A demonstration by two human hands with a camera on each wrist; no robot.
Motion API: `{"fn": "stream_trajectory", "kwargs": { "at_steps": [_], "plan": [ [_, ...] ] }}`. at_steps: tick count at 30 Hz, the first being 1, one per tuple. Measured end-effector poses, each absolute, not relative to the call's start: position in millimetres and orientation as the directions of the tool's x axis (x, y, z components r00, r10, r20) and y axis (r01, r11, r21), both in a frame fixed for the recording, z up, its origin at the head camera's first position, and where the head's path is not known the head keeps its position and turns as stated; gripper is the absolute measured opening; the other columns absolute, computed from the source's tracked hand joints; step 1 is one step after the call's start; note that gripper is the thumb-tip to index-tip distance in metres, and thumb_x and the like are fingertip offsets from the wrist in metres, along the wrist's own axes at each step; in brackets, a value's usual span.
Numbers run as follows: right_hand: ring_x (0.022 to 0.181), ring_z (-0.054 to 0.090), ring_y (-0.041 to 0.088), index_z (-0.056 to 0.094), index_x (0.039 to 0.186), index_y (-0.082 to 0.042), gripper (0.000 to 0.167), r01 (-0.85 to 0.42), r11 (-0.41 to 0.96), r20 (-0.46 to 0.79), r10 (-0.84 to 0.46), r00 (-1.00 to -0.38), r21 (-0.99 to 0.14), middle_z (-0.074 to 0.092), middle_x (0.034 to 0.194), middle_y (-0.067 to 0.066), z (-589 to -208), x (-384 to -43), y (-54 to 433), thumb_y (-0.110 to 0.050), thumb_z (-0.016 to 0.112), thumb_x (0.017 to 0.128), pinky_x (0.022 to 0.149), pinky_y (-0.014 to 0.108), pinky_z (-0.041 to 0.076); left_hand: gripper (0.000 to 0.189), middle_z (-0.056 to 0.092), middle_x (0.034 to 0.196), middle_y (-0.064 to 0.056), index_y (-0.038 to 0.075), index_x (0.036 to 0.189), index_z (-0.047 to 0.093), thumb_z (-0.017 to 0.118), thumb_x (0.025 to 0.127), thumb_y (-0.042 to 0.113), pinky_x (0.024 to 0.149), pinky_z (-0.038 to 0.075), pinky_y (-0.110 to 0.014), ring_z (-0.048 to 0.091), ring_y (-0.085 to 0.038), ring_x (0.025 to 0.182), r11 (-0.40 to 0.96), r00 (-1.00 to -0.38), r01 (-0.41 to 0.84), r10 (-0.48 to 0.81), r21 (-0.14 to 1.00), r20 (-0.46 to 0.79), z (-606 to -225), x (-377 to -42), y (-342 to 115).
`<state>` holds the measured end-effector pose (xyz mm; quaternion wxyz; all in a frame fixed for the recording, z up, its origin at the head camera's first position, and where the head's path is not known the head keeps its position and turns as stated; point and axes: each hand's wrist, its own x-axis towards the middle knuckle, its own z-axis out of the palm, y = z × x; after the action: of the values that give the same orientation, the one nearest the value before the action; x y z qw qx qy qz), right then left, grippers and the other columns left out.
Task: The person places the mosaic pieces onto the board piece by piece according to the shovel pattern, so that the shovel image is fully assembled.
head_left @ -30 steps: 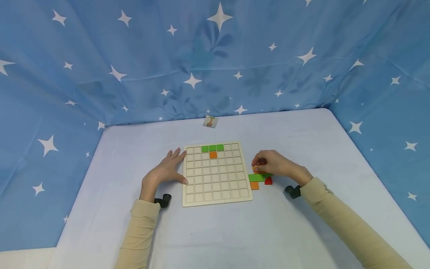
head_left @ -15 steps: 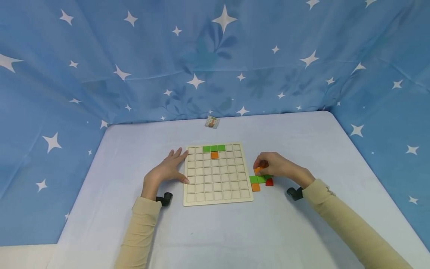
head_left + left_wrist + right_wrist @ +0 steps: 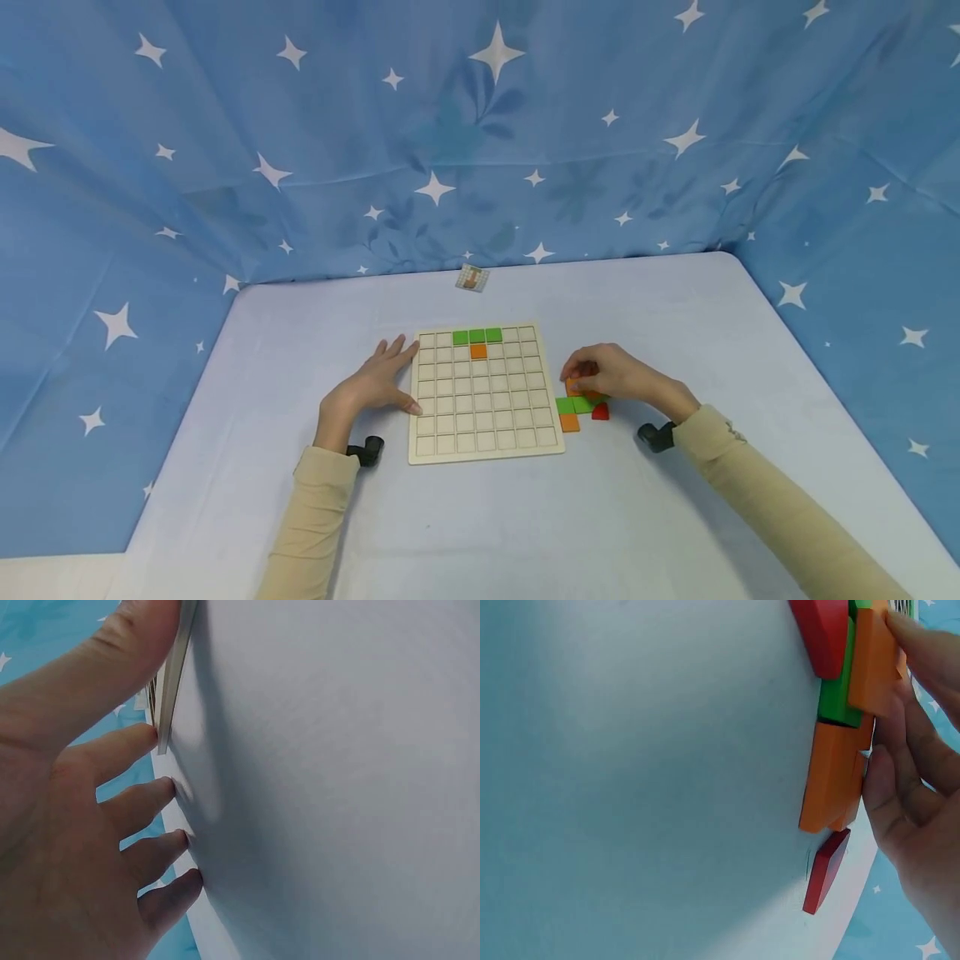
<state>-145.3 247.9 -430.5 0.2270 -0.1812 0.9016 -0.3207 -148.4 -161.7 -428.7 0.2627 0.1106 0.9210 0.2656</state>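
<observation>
A pale wooden grid board (image 3: 480, 408) lies flat on the table. Along its far rows sit green tiles (image 3: 477, 337) with one orange tile (image 3: 478, 352) below them. My left hand (image 3: 375, 383) rests spread at the board's left edge, thumb and index finger touching the rim. Beyond the right edge, my right hand (image 3: 613, 373) pinches an orange square tile (image 3: 874, 664) between thumb and fingers, tilted over the other pieces. Under and beside that hand lie green tiles (image 3: 582, 405), a red piece (image 3: 600, 412) and more orange tiles (image 3: 829, 776), partly hidden by the fingers.
A small printed card (image 3: 472, 277) lies beyond the board, near the far table edge. An orange tile (image 3: 569, 422) is close to the board's right edge. Another red piece (image 3: 827, 871) shows in the right wrist view. A blue star-patterned curtain (image 3: 435, 108) surrounds the table.
My right hand's fingers have shifted slightly among the loose pieces, moving the orange tile a little. My left hand and the tiles on the board stay as they were.
</observation>
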Motion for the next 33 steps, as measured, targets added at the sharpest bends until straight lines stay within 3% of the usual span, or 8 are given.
{"fn": "stream_trajectory", "kwargs": {
  "at_steps": [4,15,20,26,33],
  "plan": [
    [0.093,0.058,0.019,0.079,0.108,-0.015,0.016,-0.202,0.718,-0.261,-0.478,-0.839,-0.666,0.073,0.107,-0.001,-431,-146,250,-0.010,0.070,0.096,0.083,0.032,0.053,0.116,0.001,0.174,-0.014,0.014,0.166,0.020,0.092,0.076,0.031,0.124,0.008,-0.069,-0.007,-0.041,0.159,0.837,-0.835,0.068,0.345,0.543,-0.429,-428,-148,-161],
    [0.081,0.061,0.016,0.078,0.110,-0.012,0.018,-0.248,0.685,-0.135,-0.454,-0.881,-0.685,0.074,0.102,0.003,-429,-151,246,-0.007,0.068,0.097,0.073,0.027,0.054,0.117,0.001,0.173,-0.016,0.012,0.166,0.019,0.092,0.076,0.033,0.124,0.008,-0.070,-0.007,-0.043,0.159,0.835,-0.831,0.084,0.359,0.543,-0.424,-430,-148,-161],
    [0.089,0.064,0.019,0.078,0.113,-0.013,0.017,-0.222,0.665,-0.137,-0.443,-0.886,-0.713,0.073,0.105,0.003,-428,-154,241,-0.010,0.067,0.099,0.082,0.032,0.057,0.117,0.001,0.173,-0.016,0.012,0.166,0.020,0.092,0.076,0.033,0.124,0.008,-0.070,-0.007,-0.044,0.158,0.838,-0.834,0.080,0.353,0.540,-0.425,-431,-148,-161],
    [0.082,0.066,0.021,0.076,0.113,-0.011,0.017,-0.155,0.601,-0.167,-0.445,-0.880,-0.784,0.072,0.105,0.008,-432,-160,236,-0.011,0.067,0.099,0.073,0.030,0.058,0.117,0.001,0.173,-0.016,0.012,0.166,0.020,0.092,0.076,0.033,0.123,0.010,-0.071,-0.007,-0.045,0.158,0.842,-0.835,0.077,0.348,0.534,-0.427,-430,-147,-160],
    [0.089,0.071,0.019,0.073,0.121,-0.006,0.026,-0.077,0.556,-0.225,-0.455,-0.862,-0.828,0.074,0.106,0.008,-431,-164,227,-0.007,0.065,0.097,0.078,0.028,0.057,0.117,0.001,0.174,-0.015,0.013,0.166,0.020,0.092,0.075,0.034,0.123,0.010,-0.072,-0.007,-0.044,0.158,0.845,-0.836,0.079,0.346,0.529,-0.427,-430,-147,-161]
  ]
}}
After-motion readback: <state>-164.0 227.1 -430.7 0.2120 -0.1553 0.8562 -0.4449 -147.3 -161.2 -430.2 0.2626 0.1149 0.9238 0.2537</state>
